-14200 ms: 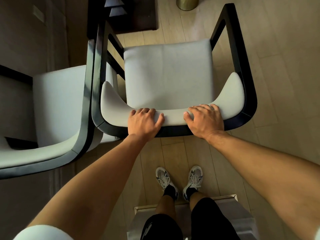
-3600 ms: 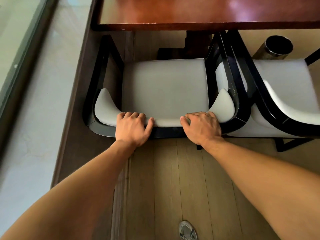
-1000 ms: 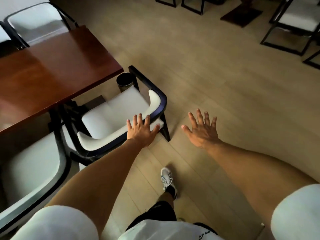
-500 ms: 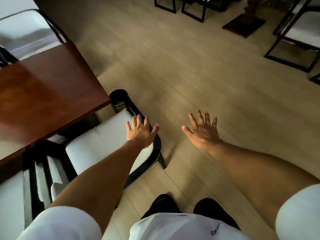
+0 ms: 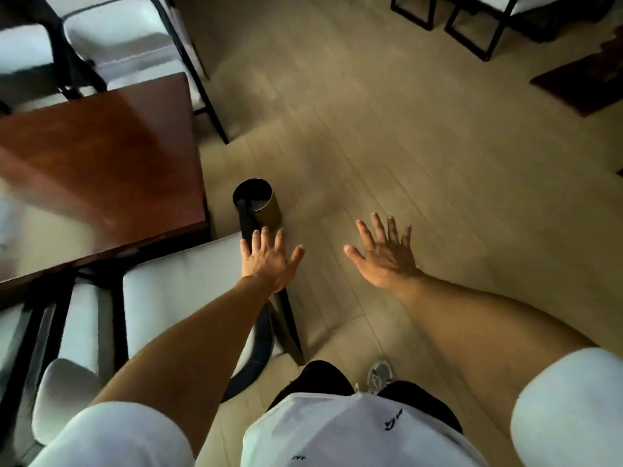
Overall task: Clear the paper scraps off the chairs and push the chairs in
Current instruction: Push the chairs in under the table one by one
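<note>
Now both our hands are spread, holding nothing: left hand (image 5: 269, 261) over the chair (image 5: 182, 298) half under the worktop (image 5: 101, 170), right hand (image 5: 384, 257) over floor; chair looks rigid, heavyish; push at the backrest rim.

Left forearm covers the back corner of the near chair (image 5: 182, 298), and the left hand (image 5: 268, 261) hides part of its dark arm rail, so contact w/ the rail can't be told. Table (image 5: 101, 183) is cut off at the left edge and smeared by blur. Bin (image 5: 258, 205) inside too dark to read; chairs (image 5: 472, 15) at top edge cropped.
</note>
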